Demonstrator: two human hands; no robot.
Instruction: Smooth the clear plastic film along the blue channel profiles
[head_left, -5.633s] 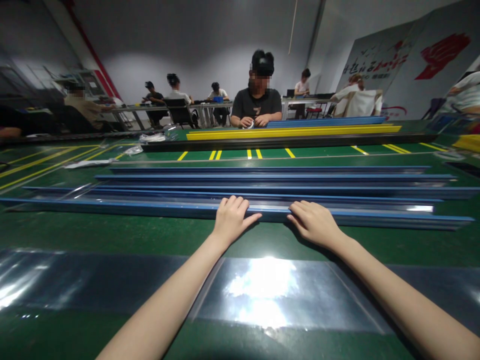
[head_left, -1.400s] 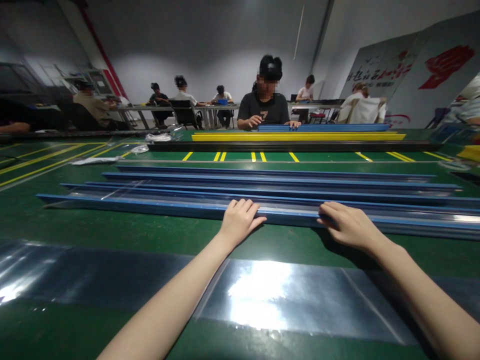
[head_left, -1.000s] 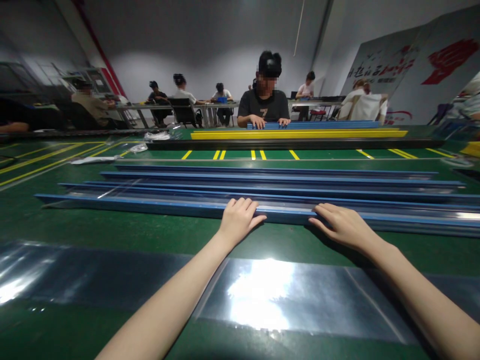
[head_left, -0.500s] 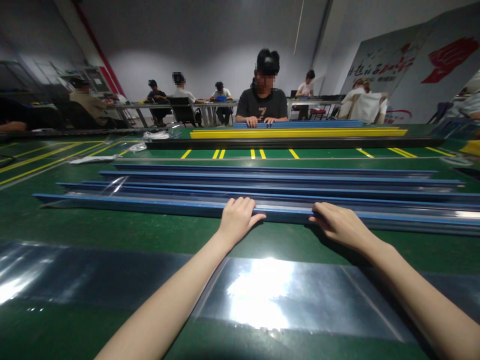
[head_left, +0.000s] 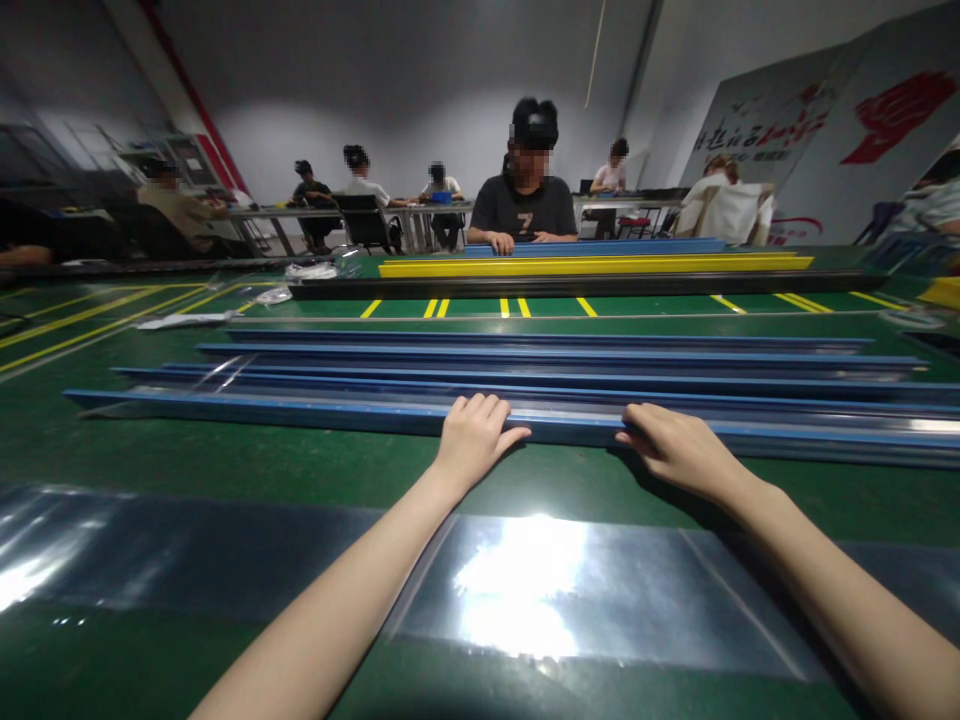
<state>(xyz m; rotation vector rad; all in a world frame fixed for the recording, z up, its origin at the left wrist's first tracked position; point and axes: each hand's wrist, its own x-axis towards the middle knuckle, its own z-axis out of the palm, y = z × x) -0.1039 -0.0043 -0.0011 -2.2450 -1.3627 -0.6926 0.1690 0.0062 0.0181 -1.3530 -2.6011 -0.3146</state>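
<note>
A long blue channel strip (head_left: 322,413) lies crosswise on the green table, nearest of several alike. My left hand (head_left: 474,437) has its fingers hooked over the near wall of this strip, the thumb pointing right along its outer face. To the right, my right hand (head_left: 675,445) pinches the same near wall, fingers over the top and thumb in front; the fingertips inside are hidden. Glossy clear film (head_left: 615,590) stretches flat across the table under my forearms.
Further blue strips (head_left: 525,350) lie parallel behind. Beyond them are a black strip (head_left: 570,287), a yellow strip (head_left: 600,266) and crumpled clear plastic (head_left: 311,271). A co-worker (head_left: 523,205) sits opposite with hands on another blue strip. Yellow tape lines (head_left: 514,308) mark the table.
My hands and the near blue strip stay almost where they were. Across the table, the co-worker's hands have shifted slightly on their strip.
</note>
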